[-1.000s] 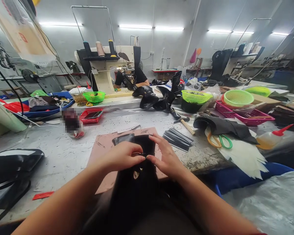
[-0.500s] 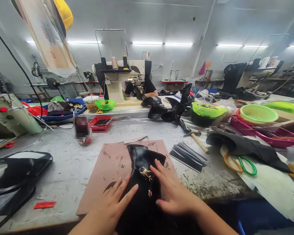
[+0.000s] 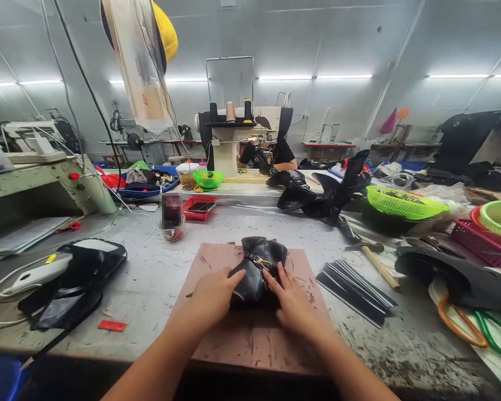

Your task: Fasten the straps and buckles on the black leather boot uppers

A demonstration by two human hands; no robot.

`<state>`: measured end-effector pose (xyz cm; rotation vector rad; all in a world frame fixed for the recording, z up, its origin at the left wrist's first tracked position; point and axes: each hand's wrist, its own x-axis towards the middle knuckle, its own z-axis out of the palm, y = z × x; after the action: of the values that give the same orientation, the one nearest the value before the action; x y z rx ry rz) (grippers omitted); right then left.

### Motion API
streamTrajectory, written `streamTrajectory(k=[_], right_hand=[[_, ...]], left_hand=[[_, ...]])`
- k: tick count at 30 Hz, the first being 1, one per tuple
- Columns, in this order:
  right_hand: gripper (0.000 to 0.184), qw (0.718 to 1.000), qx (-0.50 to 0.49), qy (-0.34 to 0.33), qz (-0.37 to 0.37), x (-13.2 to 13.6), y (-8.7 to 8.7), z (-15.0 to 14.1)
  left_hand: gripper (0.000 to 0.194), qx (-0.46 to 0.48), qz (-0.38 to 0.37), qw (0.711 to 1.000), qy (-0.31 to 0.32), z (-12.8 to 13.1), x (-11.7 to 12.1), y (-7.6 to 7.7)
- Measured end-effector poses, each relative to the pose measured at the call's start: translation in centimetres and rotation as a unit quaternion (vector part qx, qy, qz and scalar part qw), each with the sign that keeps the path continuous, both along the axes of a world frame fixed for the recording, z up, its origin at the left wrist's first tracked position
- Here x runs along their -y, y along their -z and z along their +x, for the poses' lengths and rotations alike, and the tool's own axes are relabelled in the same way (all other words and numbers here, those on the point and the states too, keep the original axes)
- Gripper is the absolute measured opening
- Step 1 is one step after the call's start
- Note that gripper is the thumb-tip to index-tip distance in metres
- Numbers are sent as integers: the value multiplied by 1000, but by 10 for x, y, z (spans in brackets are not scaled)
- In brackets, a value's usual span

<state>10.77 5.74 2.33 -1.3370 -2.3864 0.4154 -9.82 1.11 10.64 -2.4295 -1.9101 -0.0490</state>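
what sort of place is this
Probably a shoe or leather-goods workshop: a sewing machine with thread spools stands across the way, and a glossy black piece with gold hardware lies on the pink board.

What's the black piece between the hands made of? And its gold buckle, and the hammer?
Black piece: smooth, glossy leather or imitation leather; it shines and bends softly.
Buckle: probably polished metal, or gold-coated plastic; it glints.
Hammer: the handle looks like plain wood, pale and dull; the dark head may be metal.
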Motion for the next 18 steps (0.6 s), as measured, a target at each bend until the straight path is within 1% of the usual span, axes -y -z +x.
streamTrajectory(k=[2,3,4,5,6,7,9,10,11,12,13,14,15,18], right_hand=[[83,994,-66,-56,-71,-4,-18,14],[78,987,-110,-75,-85,-10,-28,20],[71,982,-151,-76,-82,-18,-38,25],[62,980,-179,-57,-67,-28,-46,27],[53,981,-185,-24,-46,-42,-54,28],[46,985,-170,13,-29,-57,-60,26],[37,992,-109,59,-19,-89,-68,16],[33,994,-80,64,-22,-105,-69,9],[31,996,-60,61,-27,-120,-70,1],[29,997,-47,51,-33,-132,-70,-8],[27,998,-39,38,-36,-143,-69,-17],[26,999,-29,23,-38,-151,-68,-26],[25,999,-18,5,-39,-157,-68,-35],[24,998,14,-48,-37,-163,-70,-58]], left_hand=[[69,33,-42,998,13,0,4,-11],[69,52,-63,996,25,-2,7,-16],[67,68,-84,993,38,-5,9,-21],[64,78,-106,990,52,-9,11,-26],[62,84,-130,985,71,-14,12,-31],[66,88,-154,980,93,-18,11,-38],[82,106,-201,966,127,-28,1,-50],[85,126,-218,959,133,-32,-8,-55],[79,147,-227,954,126,-36,-21,-59],[66,170,-226,954,100,-39,-37,-60],[52,188,-205,959,63,-42,-55,-58],[43,180,-176,968,7,-44,-75,-53],[38,167,-148,973,-65,-46,-95,-45],[34,165,-124,968,-145,-47,-146,-13]])
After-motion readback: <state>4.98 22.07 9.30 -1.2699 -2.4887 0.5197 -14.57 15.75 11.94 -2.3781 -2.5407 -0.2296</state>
